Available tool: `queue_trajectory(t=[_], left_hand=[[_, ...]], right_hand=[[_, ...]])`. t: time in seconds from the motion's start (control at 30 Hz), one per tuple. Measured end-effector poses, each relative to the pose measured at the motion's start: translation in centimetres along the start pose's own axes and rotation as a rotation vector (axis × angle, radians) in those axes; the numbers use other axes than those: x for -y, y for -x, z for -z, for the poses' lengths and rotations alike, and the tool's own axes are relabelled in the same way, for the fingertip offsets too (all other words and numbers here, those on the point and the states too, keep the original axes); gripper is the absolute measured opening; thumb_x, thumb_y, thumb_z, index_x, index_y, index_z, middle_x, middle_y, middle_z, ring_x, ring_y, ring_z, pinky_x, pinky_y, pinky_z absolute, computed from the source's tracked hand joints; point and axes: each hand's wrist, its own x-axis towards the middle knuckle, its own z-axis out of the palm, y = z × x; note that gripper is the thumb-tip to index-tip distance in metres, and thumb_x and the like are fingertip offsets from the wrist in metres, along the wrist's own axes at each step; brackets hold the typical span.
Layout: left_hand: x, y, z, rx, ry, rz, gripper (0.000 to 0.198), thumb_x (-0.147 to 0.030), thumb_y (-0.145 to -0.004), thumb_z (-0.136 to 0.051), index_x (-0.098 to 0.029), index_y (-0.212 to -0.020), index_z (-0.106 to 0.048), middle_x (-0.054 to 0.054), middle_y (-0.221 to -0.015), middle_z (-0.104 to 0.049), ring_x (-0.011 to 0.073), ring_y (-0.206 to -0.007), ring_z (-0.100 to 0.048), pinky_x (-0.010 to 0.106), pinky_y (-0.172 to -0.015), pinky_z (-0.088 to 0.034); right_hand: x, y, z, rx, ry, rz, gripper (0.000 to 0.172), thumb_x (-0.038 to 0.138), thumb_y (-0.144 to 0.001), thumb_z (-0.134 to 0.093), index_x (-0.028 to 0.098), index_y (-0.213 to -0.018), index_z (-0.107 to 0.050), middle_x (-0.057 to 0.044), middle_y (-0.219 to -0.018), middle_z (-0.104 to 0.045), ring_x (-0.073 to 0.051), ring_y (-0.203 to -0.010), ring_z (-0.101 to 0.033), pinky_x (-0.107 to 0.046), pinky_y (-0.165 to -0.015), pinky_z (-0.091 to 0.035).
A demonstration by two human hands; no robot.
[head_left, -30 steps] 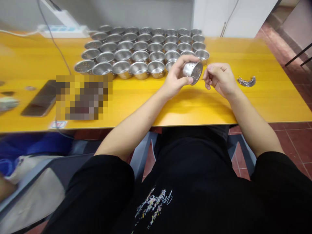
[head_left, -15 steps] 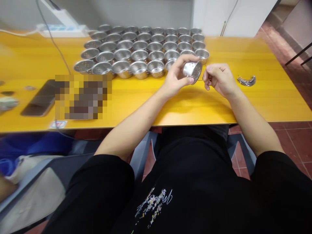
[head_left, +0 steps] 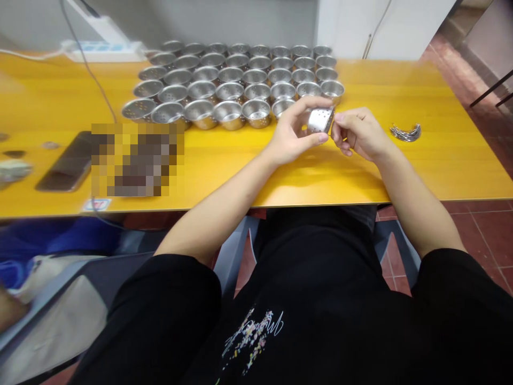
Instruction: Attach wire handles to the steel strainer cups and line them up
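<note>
My left hand (head_left: 294, 131) grips a small perforated steel cup (head_left: 320, 120), held on its side just above the yellow table (head_left: 256, 171). My right hand (head_left: 358, 133) is closed in a pinch against the cup's rim; what it pinches is too small to make out. Behind both hands stand several rows of the same steel cups (head_left: 232, 80). A small pile of bent metal wires (head_left: 405, 132) lies to the right of my right hand.
A dark phone (head_left: 66, 163) and a blurred-out patch lie at the left of the table. A white power strip (head_left: 102, 49) with cables sits at the back left. The table's front edge runs just before my forearms, with red floor tiles at the right.
The cup has been turned in my left hand, its open mouth now facing away from view. My right hand has moved closer against its rim and slightly lower.
</note>
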Motion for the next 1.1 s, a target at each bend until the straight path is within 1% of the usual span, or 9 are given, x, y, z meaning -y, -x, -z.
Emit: queue_trajectory(t=[0.07,0.17,0.33,0.47,0.53,0.73,0.87,0.93,1.1], left_hand=[[0.0,0.0,-0.1,-0.001,-0.003,-0.005,0.090,-0.096,-0.086,-0.081,-0.038,-0.154,-0.067,0.009,-0.154,-0.072,0.0387,-0.150,-0.071,0.061,-0.123,-0.059],[0.3,0.0,-0.1,-0.025,-0.010,-0.028,0.088,-0.095,-0.087,-0.080,-0.039,-0.154,-0.066,0.008,-0.154,-0.072,0.0388,-0.150,-0.072,0.061,-0.124,-0.059],[0.8,0.1,-0.3,-0.040,-0.067,-0.027,0.090,-0.097,-0.088,-0.077,-0.038,-0.156,-0.065,0.009,-0.156,-0.070,0.0403,-0.155,-0.069,0.062,-0.125,-0.057],[1.0,0.4,-0.5,-0.028,-0.026,-0.043,0.087,-0.094,-0.089,-0.080,-0.038,-0.155,-0.065,0.010,-0.156,-0.070,0.0392,-0.153,-0.070,0.058,-0.121,-0.061],[1.0,0.4,-0.7,-0.042,0.017,-0.060,0.084,-0.091,-0.089,-0.082,-0.039,-0.153,-0.067,0.010,-0.154,-0.071,0.0382,-0.152,-0.072,0.056,-0.122,-0.063],[0.1,0.0,-1.0,-0.126,0.128,-0.033,0.079,-0.081,-0.078,-0.100,-0.035,-0.138,-0.077,0.008,-0.142,-0.077,0.0363,-0.144,-0.076,0.056,-0.127,-0.062],[-0.7,-0.1,-1.2,-0.143,0.180,-0.002,0.075,-0.079,-0.076,-0.103,-0.034,-0.132,-0.081,0.007,-0.140,-0.077,0.0367,-0.143,-0.076,0.057,-0.126,-0.063],[-1.0,-0.1,-1.3,-0.156,0.191,0.027,0.075,-0.079,-0.074,-0.103,-0.032,-0.129,-0.082,0.007,-0.138,-0.077,0.0376,-0.145,-0.076,0.058,-0.126,-0.063],[-1.2,-0.1,-1.4,-0.184,0.209,0.119,0.080,-0.078,-0.065,-0.108,-0.031,-0.123,-0.082,0.009,-0.137,-0.075,0.0409,-0.151,-0.072,0.057,-0.123,-0.066]], right_hand=[[0.1,0.0,-0.1,0.013,0.006,-0.012,0.066,0.076,-0.087,-0.094,0.025,-0.067,-0.057,0.002,-0.054,-0.055,-0.011,-0.042,-0.045,-0.024,-0.036,-0.036],[0.1,-0.1,-0.2,-0.015,0.013,-0.008,0.070,0.077,-0.090,-0.092,0.025,-0.065,-0.052,0.003,-0.054,-0.052,-0.011,-0.043,-0.045,-0.025,-0.036,-0.037],[-0.3,-0.6,-0.1,-0.042,0.024,0.016,0.079,0.079,-0.094,-0.090,0.025,-0.061,-0.041,0.005,-0.054,-0.038,-0.010,-0.046,-0.038,-0.024,-0.038,-0.032],[-0.6,-0.9,-0.3,-0.048,0.034,-0.001,0.080,0.072,-0.097,-0.090,0.026,-0.061,-0.036,0.006,-0.054,-0.031,-0.009,-0.047,-0.030,-0.023,-0.039,-0.027],[-0.6,-0.9,-0.5,-0.057,0.046,-0.015,0.079,0.068,-0.100,-0.089,0.026,-0.062,-0.034,0.007,-0.055,-0.029,-0.009,-0.048,-0.027,-0.023,-0.040,-0.027],[-0.1,-0.7,-0.6,-0.048,0.079,-0.011,0.074,0.060,-0.104,-0.086,0.025,-0.066,-0.033,0.008,-0.056,-0.029,-0.007,-0.050,-0.025,-0.022,-0.043,-0.026],[-0.1,-0.6,-0.6,-0.020,0.085,0.013,0.073,0.056,-0.106,-0.084,0.025,-0.064,-0.033,0.008,-0.056,-0.028,-0.007,-0.052,-0.022,-0.021,-0.044,-0.026],[0.0,-0.6,-0.6,-0.027,0.090,0.006,0.072,0.053,-0.106,-0.084,0.025,-0.064,-0.033,0.008,-0.057,-0.028,-0.007,-0.052,-0.022,-0.021,-0.044,-0.026],[-0.1,-0.7,-0.5,-0.023,0.092,-0.001,0.069,0.046,-0.108,-0.083,0.025,-0.064,-0.034,0.008,-0.057,-0.028,-0.006,-0.052,-0.024,-0.020,-0.045,-0.028]])
